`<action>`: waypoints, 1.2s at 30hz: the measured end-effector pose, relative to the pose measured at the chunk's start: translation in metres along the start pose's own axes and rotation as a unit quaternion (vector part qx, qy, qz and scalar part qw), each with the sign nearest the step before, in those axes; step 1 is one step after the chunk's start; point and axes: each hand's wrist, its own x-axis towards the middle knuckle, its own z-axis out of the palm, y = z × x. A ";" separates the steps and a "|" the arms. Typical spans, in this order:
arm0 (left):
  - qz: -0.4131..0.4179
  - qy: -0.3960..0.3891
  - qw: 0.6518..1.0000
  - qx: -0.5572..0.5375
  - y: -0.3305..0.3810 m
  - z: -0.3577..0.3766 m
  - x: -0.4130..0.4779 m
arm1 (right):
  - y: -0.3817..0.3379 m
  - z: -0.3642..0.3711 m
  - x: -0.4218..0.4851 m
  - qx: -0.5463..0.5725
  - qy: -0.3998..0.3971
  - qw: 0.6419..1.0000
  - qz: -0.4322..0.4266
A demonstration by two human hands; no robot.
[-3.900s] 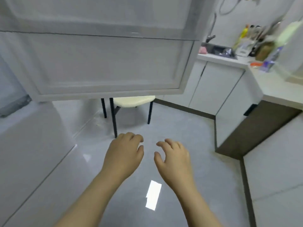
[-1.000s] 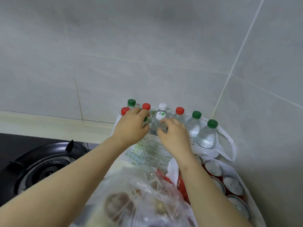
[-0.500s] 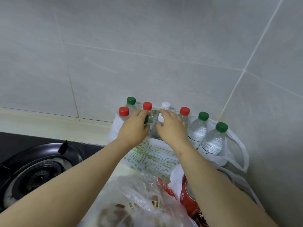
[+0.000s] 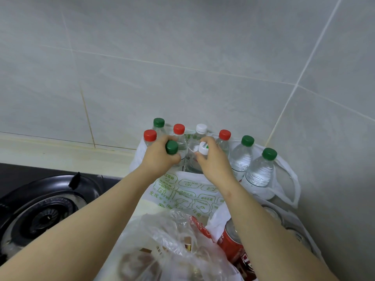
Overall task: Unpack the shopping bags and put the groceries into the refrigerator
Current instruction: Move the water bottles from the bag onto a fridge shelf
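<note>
A white shopping bag with green print (image 4: 182, 191) stands in the wall corner, packed with several upright water bottles. My left hand (image 4: 160, 159) grips the neck of a green-capped bottle (image 4: 171, 147). My right hand (image 4: 213, 161) grips a white-capped bottle (image 4: 203, 148) beside it. Both bottles sit a little higher than their neighbours. Around them stand red-capped bottles (image 4: 150, 135), another white-capped one (image 4: 201, 128) and green-capped bottles (image 4: 257, 169) at the right. Red drink cans (image 4: 231, 242) lie in a second white bag in front. The refrigerator is out of view.
A clear plastic bag (image 4: 162, 250) with packaged food lies nearest me. A black gas stove burner (image 4: 44, 216) sits to the left on the counter. Grey tiled walls (image 4: 182, 57) close off the back and right side.
I turned from the open fridge door to the counter bags. Over the last second both hands closed on two bottle necks, and those caps now stand out above my fingers.
</note>
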 end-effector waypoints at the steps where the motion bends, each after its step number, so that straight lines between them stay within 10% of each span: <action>1: -0.006 -0.004 1.000 -0.006 -0.001 0.000 0.000 | 0.001 0.000 -0.001 0.014 0.001 1.000 0.004; 23: -0.116 -0.133 0.984 -0.022 -0.016 -0.003 -0.010 | 0.009 0.006 -0.010 0.192 -0.056 0.969 0.149; 36: -0.141 -0.006 0.986 -0.088 -0.020 0.000 -0.029 | -0.001 0.010 -0.034 0.246 0.000 0.958 0.145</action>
